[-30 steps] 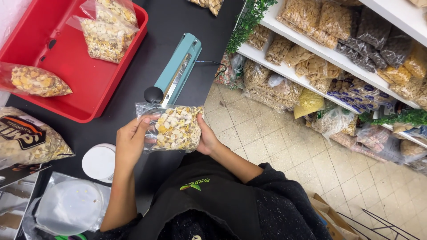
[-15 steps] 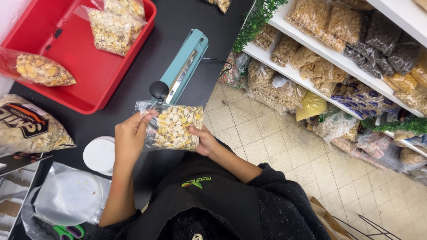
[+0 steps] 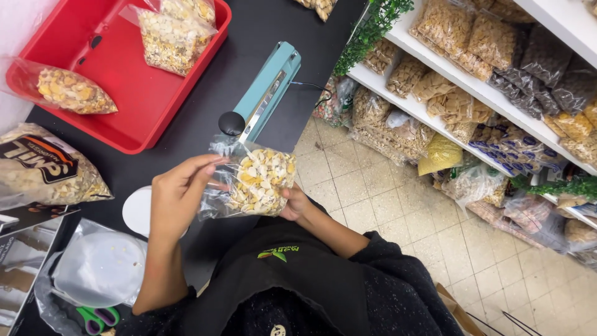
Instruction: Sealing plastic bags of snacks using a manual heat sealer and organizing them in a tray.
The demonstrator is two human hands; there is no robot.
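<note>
Snack bag [image 3: 258,183], clear plastic and filled with a pale nut mix, sits between my hands just above the near edge of the dark worktop [image 3: 186,137], right below the teal heat sealer [image 3: 267,90]. It looks light, soft and slippery, its contents loose, so the empty film at its ends seems the best hold. My left hand [image 3: 177,199] pinches the left side with curled fingers; my right hand [image 3: 295,202] cups the right end from underneath.

A: Snack bag [image 3: 252,182], material?
B: Clear crinkled plastic film, glossy, light glinting off it.
A: Tray [image 3: 134,93]?
B: Smooth red plastic, slight sheen.
A: Heat sealer [image 3: 267,90]?
B: Teal painted metal, satin. Tabletop [image 3: 249,25]: black, matt.
</note>
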